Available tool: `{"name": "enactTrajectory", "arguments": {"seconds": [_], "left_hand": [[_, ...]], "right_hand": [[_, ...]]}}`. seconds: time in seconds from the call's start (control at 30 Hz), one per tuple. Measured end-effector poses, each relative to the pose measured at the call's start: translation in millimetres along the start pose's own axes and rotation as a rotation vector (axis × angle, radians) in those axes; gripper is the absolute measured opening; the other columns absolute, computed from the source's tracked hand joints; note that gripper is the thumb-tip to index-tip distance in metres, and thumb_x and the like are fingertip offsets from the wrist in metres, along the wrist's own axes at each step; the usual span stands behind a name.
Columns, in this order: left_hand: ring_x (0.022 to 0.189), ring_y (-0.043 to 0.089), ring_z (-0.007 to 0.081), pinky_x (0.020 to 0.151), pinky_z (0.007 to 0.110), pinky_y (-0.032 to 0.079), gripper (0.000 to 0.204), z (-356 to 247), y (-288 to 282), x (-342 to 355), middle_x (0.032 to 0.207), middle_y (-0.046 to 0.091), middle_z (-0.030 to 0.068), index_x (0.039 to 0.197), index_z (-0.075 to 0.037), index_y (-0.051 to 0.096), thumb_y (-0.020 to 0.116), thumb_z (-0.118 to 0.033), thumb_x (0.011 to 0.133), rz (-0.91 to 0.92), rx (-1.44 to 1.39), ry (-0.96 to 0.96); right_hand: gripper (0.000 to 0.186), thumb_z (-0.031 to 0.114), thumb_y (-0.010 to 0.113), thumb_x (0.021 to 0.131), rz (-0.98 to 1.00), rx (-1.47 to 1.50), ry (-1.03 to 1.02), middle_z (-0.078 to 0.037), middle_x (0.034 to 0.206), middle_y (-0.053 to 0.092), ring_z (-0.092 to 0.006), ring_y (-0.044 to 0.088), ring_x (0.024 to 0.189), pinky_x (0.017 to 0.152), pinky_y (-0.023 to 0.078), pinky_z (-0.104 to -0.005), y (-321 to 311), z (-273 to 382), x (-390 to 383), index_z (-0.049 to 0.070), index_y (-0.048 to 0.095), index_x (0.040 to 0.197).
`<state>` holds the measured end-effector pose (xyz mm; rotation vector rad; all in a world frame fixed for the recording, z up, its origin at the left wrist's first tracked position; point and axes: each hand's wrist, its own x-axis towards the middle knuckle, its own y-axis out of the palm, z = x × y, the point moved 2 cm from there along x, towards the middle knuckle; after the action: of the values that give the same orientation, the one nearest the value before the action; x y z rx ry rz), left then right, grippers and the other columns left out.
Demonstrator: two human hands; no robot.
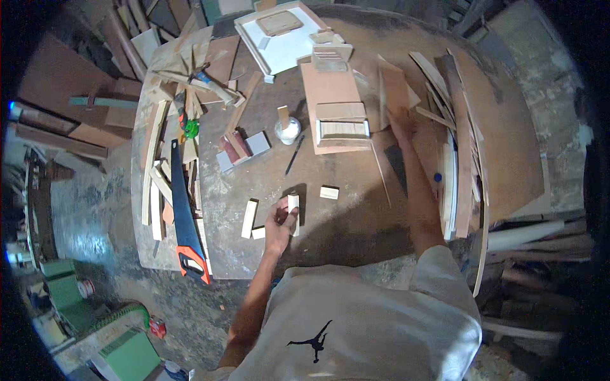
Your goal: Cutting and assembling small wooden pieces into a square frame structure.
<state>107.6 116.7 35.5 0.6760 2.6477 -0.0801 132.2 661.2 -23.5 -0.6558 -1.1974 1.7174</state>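
Near the table's front, my left hand (277,227) is closed around a small pale wood block (293,202), held upright. Just left of it lie a pale wood strip (250,218) and a shorter wood piece (258,233), and another small block (329,192) rests to the right. My right arm stretches far across the table. At its end, my right hand (400,122) grips the near end of a thin brown wooden board (395,87); this area is somewhat blurred and the fingertips are hard to make out.
A handsaw (180,209) lies on scrap strips at the left. A cup of white paste (288,130) with a stick stands mid-table beside a dark pencil-like tool (294,154). Farther back are a hammer (213,82), a small wooden frame (343,130) and a white tray (289,47). Long strips (467,146) line the right.
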Motion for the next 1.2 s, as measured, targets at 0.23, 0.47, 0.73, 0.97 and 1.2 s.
{"name": "enactTrajectory", "arguments": {"seconds": [0.23,0.47,0.73,0.97,1.2], "left_hand": [[0.107,0.064,0.0131,0.098,0.03,0.049,0.046,-5,-5,0,0.119,0.07,0.0042,0.139,-0.001,0.058,0.073,-0.012,0.097,0.021,-0.027,0.004],[0.111,0.063,0.0148,0.099,0.033,0.051,0.041,-6,-34,-13,0.122,0.068,0.0058,0.135,0.001,0.06,0.07,-0.009,0.097,-0.092,-0.419,-0.01],[0.1,0.065,0.0103,0.071,0.022,0.05,0.045,21,-97,-60,0.117,0.068,0.0038,0.136,-0.01,0.057,0.075,-0.015,0.095,-0.246,-0.458,-0.059],[0.103,0.061,0.0104,0.081,0.029,0.05,0.052,43,-87,-82,0.116,0.065,-0.0004,0.138,-0.011,0.056,0.079,-0.019,0.092,-0.268,-0.364,-0.144],[0.098,0.064,0.018,0.08,0.032,0.054,0.064,24,-57,-59,0.107,0.066,0.0087,0.138,0.005,0.051,0.082,-0.022,0.089,-0.143,0.074,-0.005]], "right_hand": [[0.07,0.06,0.06,0.096,0.185,1.128,0.006,-0.016,0.135,0.065,-0.0287,0.061,0.124,0.109,0.044,-0.0428,-73,83,-180,0.001,0.064,0.134],[0.066,0.045,0.052,0.104,1.316,1.82,-0.056,-0.018,0.145,0.057,-0.0318,0.052,0.137,0.118,0.037,-0.0495,-125,85,-339,0.006,0.039,0.156],[0.059,0.042,0.054,0.107,1.337,1.28,0.244,-0.02,0.146,0.054,-0.0288,0.053,0.136,0.109,0.047,-0.0416,-77,49,-430,0.002,0.046,0.15],[0.049,0.025,0.072,0.098,0.809,0.677,-0.014,-0.021,0.126,0.068,-0.0265,0.064,0.118,0.097,0.052,-0.0374,-66,51,-456,0.006,0.058,0.141],[0.045,0.023,0.071,0.095,0.668,0.439,-0.036,-0.026,0.119,0.069,-0.0396,0.068,0.111,0.092,0.054,-0.044,-65,34,-465,0.001,0.061,0.133]]}}
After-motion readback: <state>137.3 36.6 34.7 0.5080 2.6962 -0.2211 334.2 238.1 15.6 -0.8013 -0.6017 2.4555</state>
